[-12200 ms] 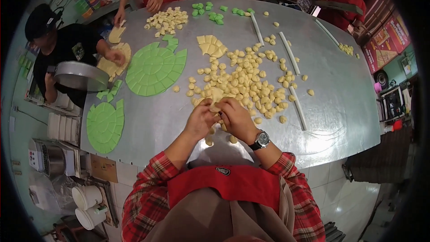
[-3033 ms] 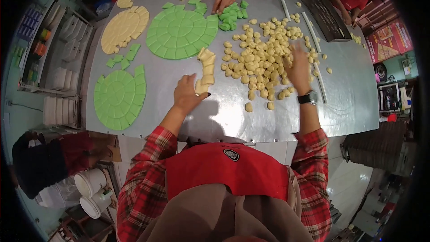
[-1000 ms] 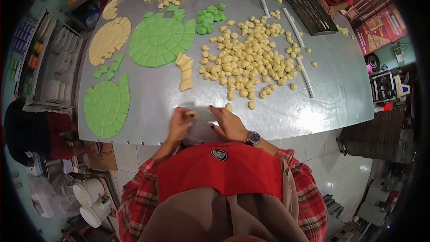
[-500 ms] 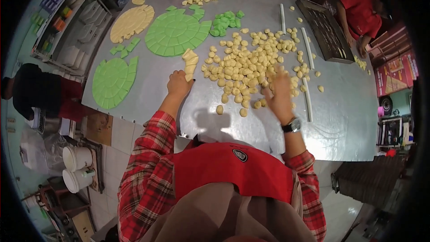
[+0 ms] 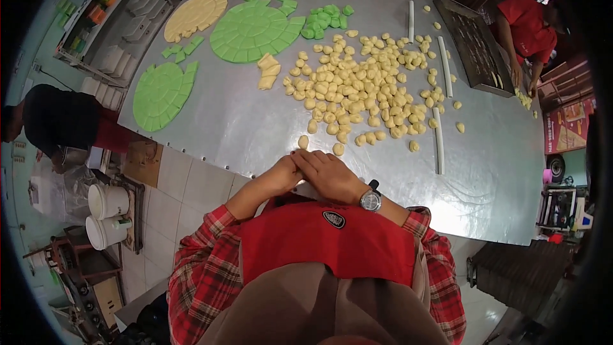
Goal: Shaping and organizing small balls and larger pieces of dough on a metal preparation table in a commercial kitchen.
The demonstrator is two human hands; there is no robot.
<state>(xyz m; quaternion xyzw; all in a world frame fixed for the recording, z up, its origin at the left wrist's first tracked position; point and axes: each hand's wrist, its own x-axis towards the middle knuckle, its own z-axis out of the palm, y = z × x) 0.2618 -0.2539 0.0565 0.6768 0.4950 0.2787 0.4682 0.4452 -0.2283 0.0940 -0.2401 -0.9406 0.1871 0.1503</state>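
Observation:
My left hand (image 5: 281, 176) and my right hand (image 5: 331, 177) meet at the near edge of the metal table (image 5: 383, 185). The right hand's fingers lie closed over the left hand's fingers, and whatever may be between the palms is hidden. Just beyond the fingertips sit a single yellow dough ball (image 5: 303, 142) and another dough ball (image 5: 338, 149). A broad heap of yellow dough balls (image 5: 357, 83) spreads farther out, to the right of centre. Left of the heap lies a scored strip of yellow dough (image 5: 268, 71), touched by neither hand.
Scored green dough rounds (image 5: 258, 29) and a yellow dough round (image 5: 195, 18) lie far left, beside green dough lumps (image 5: 325, 20). White rods (image 5: 438, 140) lie on the right. A co-worker in a red shirt (image 5: 527, 29) works by a dark tray (image 5: 472, 45); another person (image 5: 60, 118) bends at left.
My left hand has left the yellow dough strip and my right hand has left the heap. Both have drawn back toward me and come together at the table's near edge.

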